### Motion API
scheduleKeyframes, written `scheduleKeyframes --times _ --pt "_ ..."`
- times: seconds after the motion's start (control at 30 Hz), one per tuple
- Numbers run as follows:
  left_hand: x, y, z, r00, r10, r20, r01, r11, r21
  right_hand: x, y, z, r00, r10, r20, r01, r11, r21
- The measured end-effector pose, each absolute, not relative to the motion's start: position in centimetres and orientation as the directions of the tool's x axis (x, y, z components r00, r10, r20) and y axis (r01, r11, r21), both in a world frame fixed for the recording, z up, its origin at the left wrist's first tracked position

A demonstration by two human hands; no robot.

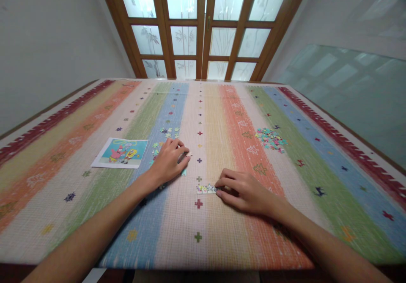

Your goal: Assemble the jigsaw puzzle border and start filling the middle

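My left hand [173, 158] is curled low over loose jigsaw pieces [155, 145] on the blue stripe of the tablecloth. Its thumb and index finger bend toward each other, and whatever lies between them is too small to make out. A teal piece [184, 172] shows just below that hand. On the yellow and pale stripes lies a short strip of joined puzzle pieces [206, 188]. The fingers of my right hand [239, 190] close on the strip's right end, which they partly hide.
A printed cartoon picture [122, 153] lies left of my left hand. Several more pieces [171, 131] are spread beyond it. A heap of mixed puzzle pieces [271, 139] sits at the right. The striped tablecloth [215, 240] covers the table, with wooden glass doors [203, 29] behind.
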State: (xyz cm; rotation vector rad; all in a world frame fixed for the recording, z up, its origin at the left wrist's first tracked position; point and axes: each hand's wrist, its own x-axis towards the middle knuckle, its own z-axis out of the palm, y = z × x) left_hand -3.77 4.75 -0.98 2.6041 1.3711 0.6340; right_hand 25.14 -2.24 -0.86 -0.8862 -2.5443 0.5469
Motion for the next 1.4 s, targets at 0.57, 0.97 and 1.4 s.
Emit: scheduleKeyframes --times 0.57,0.97,1.4 --pt "-3.0 4.1 -0.1 0.601 0.743 0.295 0.574 -0.658 0.487 25.0 -2.2 -0.5 -0.723 0.660 0.205 0.518 0.714 -0.470" --pt "-3.4 1.0 1.3 0.722 0.670 0.172 0.438 -0.635 0.636 25.1 -2.1 -0.4 -0.728 0.659 0.188 0.519 0.709 -0.478" --pt "-3.6 0.1 0.0 0.790 0.574 0.216 0.413 -0.759 0.504 25.1 -2.2 -0.4 -0.726 0.662 0.186 0.522 0.707 -0.477"
